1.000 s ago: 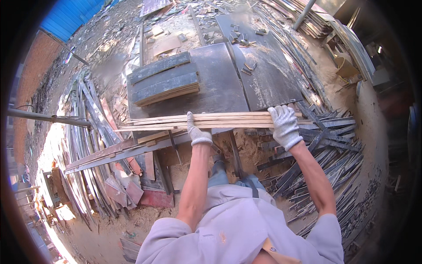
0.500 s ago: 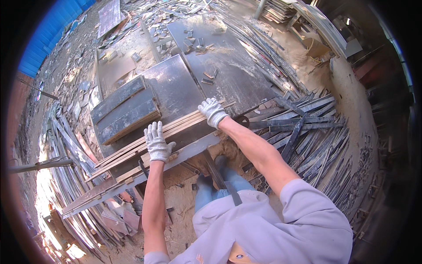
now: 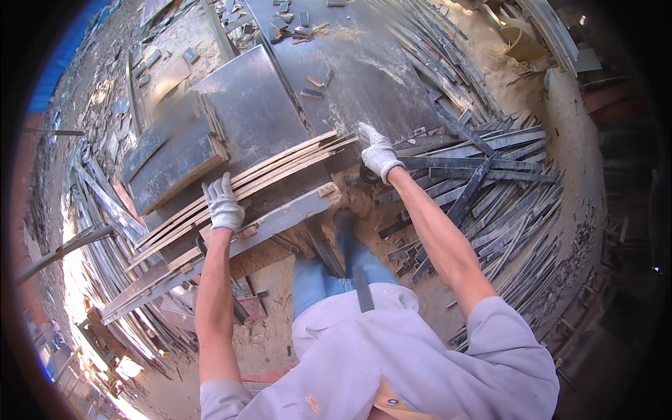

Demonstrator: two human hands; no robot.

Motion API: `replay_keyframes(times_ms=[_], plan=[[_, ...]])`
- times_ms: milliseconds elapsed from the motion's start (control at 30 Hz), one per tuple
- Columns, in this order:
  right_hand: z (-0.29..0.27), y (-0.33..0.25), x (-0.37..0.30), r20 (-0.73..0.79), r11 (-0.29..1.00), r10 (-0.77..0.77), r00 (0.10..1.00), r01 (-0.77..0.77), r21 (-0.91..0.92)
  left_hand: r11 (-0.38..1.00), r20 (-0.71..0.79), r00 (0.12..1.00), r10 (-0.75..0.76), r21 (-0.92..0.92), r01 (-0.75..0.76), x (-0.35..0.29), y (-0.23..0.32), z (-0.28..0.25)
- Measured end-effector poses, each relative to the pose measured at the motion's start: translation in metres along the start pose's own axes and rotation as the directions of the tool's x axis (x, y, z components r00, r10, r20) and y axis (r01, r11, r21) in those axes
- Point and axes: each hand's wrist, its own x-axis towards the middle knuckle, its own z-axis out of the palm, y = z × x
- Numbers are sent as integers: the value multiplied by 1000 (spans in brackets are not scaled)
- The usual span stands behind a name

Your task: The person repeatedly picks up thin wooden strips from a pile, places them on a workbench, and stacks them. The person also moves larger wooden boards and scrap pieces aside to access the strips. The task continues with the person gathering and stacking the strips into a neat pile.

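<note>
On your shirt (image 3: 420,364), a small reddish mark (image 3: 312,402) sits near the bottom of the frame, too small to make out as writing or stain. Your gloved left hand (image 3: 223,204), left of centre, lies over the bundle of pale-edged wooden strips (image 3: 280,170), covering part of it; its underside is hidden, so you cannot tell whether it is clamped on them. The strips slant from the lower left up to the centre, above a grey rail (image 3: 280,218). Your gloved right hand (image 3: 379,154) is just beside their right end, its fingers close together; its palm is hidden, and you cannot tell whether it touches or grips anything. The stack of dark boards (image 3: 175,157) at left is partly blurred. The upper edge cuts off the dark panel (image 3: 343,70), and the dark rim swallows detail at far right. Your jeans (image 3: 367,266) are partly covered by the shirt.
</note>
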Motion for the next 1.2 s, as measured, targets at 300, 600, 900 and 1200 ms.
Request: replay_keyframes(times_ms=[300, 600, 900, 1200], plan=[[20, 5, -27, -141, 718, -396, 907, 210, -663, 1000, 76, 997, 7, -5, -7, -1, -3, -12], [2, -5, -2, 31, 482, -475, 879, 289, -827, 997, 81, 997, 4, -81, 3, 10, 5, -18], [-12, 5, 23, 257, 351, -438, 862, 427, -833, 997, 90, 994, -69, -33, 72, 7, -2, -23], [-120, 12, 31, 23, 347, -328, 944, 143, -927, 996, 86, 993, -82, -40, 86, 5, -6, -25]])
